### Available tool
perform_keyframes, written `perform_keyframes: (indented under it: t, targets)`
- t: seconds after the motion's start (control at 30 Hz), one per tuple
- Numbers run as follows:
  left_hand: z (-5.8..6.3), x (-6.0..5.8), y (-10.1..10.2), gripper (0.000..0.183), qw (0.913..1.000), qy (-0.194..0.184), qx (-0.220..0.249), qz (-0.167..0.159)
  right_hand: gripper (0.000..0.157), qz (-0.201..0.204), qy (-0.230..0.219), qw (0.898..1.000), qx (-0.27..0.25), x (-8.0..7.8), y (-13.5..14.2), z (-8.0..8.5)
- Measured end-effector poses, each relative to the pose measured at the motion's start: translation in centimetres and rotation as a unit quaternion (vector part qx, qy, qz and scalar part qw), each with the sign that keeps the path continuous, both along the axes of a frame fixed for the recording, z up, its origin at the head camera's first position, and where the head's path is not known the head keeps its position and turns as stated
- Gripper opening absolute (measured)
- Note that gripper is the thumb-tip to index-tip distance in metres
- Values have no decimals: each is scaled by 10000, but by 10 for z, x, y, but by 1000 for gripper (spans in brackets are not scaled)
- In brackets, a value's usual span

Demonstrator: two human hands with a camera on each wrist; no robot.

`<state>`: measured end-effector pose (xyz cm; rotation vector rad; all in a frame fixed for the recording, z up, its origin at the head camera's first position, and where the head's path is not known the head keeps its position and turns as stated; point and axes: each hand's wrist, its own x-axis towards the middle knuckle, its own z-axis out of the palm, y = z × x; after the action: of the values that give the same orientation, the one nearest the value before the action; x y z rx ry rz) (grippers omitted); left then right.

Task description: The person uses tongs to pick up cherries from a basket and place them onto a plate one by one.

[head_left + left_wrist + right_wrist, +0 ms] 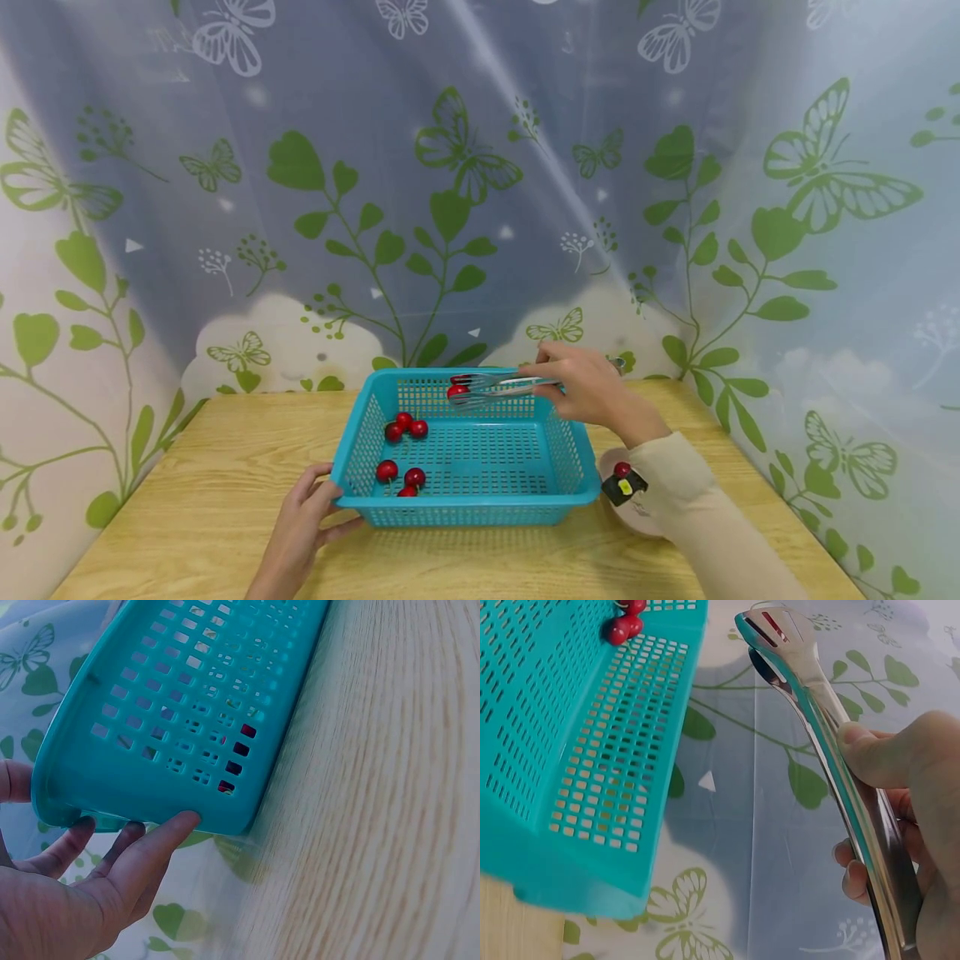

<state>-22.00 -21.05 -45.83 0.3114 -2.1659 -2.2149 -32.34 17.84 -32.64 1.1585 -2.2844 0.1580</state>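
A blue plastic basket [465, 502] with latticed walls stands on the wooden table. My left hand [300, 517] grips its near left corner; in the left wrist view the thumb lies at the rim and the fingers [161, 847] against the end wall. Above the basket's far side, my right hand [585, 385] holds metal tongs [840, 765] with slotted heads. A red cherry [457, 392] sits between the tong tips, its red showing through the slots in the right wrist view. Several cherries [418, 429] lie on the left part of the basket floor.
A pale pink plate [633, 518] stands right of the basket, partly hidden by my right sleeve. One cherry [622, 469] shows there, by a small black block [619, 490] with a yellow patch. A patterned curtain [480, 250] hangs behind the table.
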Motion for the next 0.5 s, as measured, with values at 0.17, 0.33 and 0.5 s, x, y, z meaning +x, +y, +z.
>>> perform_keyframes:
  t: [0.17, 0.33, 0.5]
  targets:
    - [-1, -1, 0, 44, 10000, -23, -1, 6, 30, 37, 91, 9999, -98, 3, 12, 3]
    - [-1, -1, -1, 44, 10000, -18, -10, -4, 31, 8, 113, 9998, -162, 6, 23, 7]
    - [0, -1, -1, 44, 10000, -4, -6, -1, 29, -33, 254, 9995, -202, 8, 35, 6]
